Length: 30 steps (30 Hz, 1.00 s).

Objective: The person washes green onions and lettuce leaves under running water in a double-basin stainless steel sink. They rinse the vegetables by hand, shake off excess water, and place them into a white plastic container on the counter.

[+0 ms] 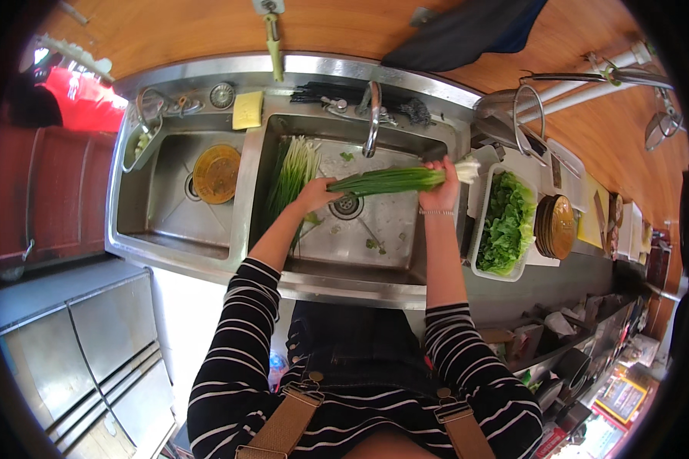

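Note:
A bunch of green onions [387, 180] lies level over the right sink basin [356, 252], above its drain. My right hand [441, 186] is closed round the bunch near the white root ends, which point right. At the leaf tips, my left hand [317, 195] grips the green end. More green onions [293, 172] rest against the basin's left side, partly behind my left forearm. Small green leaf scraps [374, 245] lie on the basin floor. The steel faucet [373, 120] arches over the back of the basin, and no water is seen running.
Left of the divider, the second basin holds a round brown plate [217, 174]. A yellow sponge [247, 110] lies on the back ledge. Right of the sink stand a white basket of lettuce [505, 221], stacked brown plates [554, 226] and a yellow cutting board [593, 212] with a knife.

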### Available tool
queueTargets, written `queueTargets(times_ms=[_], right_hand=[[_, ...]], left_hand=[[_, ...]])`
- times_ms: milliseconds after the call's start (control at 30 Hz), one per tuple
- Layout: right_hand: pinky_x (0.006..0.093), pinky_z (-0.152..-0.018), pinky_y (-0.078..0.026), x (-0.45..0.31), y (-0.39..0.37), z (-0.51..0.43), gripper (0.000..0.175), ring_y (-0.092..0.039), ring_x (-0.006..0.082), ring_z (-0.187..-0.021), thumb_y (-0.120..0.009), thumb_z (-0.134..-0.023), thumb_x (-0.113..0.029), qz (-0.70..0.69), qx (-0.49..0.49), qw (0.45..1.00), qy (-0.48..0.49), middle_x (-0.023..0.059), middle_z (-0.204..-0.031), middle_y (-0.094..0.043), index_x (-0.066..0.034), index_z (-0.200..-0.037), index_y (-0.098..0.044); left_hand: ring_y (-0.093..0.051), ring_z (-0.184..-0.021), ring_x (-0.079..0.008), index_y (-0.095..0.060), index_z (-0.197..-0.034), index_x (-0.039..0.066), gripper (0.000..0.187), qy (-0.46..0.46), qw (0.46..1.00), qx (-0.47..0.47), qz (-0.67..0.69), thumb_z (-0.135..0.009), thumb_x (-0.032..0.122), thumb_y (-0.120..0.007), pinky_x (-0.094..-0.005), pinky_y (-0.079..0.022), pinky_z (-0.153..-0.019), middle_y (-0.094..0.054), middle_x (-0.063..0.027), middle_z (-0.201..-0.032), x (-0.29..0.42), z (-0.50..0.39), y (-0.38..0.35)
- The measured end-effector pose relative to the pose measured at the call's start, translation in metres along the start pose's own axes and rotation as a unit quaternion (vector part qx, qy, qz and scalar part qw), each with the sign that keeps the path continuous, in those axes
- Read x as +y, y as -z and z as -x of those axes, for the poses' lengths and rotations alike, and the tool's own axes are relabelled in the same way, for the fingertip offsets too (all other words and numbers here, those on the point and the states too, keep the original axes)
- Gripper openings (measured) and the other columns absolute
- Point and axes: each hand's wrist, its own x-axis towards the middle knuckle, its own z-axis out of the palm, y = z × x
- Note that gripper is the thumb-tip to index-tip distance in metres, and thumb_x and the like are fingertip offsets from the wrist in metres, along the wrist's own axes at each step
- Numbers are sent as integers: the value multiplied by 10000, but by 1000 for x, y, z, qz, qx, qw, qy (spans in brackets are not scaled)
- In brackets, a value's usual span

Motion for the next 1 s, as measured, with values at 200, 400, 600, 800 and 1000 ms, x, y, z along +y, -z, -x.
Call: queueTargets(times_ms=[200, 400, 600, 800, 1000], right_hand=[[349, -757, -427, -34, 13, 49, 208, -509, 191, -739, -551, -856, -214, -21, 88, 989, 121, 31, -692, -483, -88, -715, -465], [339, -744, -435, -18, 13, 71, 201, -522, 194, -749, -557, -855, -211, -74, 119, 983, 116, 43, -710, -514, -81, -725, -476], [327, -678, -445, -27, -4, 109, 121, -539, 198, -709, -585, -820, -132, -23, 135, 981, 135, 50, -688, -522, -50, -824, -497], [340, -719, -434, -18, -22, 138, 122, -543, 219, -738, -586, -813, -96, 62, 99, 954, 276, 75, -689, -515, -58, -802, -470], [330, -720, -447, 23, -34, 155, 105, -560, 204, -721, -568, -796, -7, 188, 86, 942, 265, 88, -696, -537, -28, -778, -467]], left_hand=[[-603, -890, -288, -643, -909, 86, 234, -100, 893, -29, -439, -686, 151, -667, -385, -494, -713, -623, -94, -920, 73, -79, 44], [-586, -813, -264, -619, -811, 117, 116, -436, 777, 33, -453, -730, 117, -536, -371, -489, -686, -542, -79, -861, 165, -155, 10], [-589, -771, -314, -659, -897, 112, 192, -409, 855, 147, -282, -709, 106, -620, -399, -481, -677, -598, -124, -883, 160, -178, 1], [-525, -613, -104, -587, -808, 75, 121, -6, 973, 140, 181, -845, 190, -577, -250, -419, -552, -562, 13, -693, 60, -44, 5], [-528, -991, -252, -476, -1101, 106, 663, 379, 629, -176, 655, -715, 633, -586, -385, -460, -822, -532, -147, -1096, 100, 138, -53]])
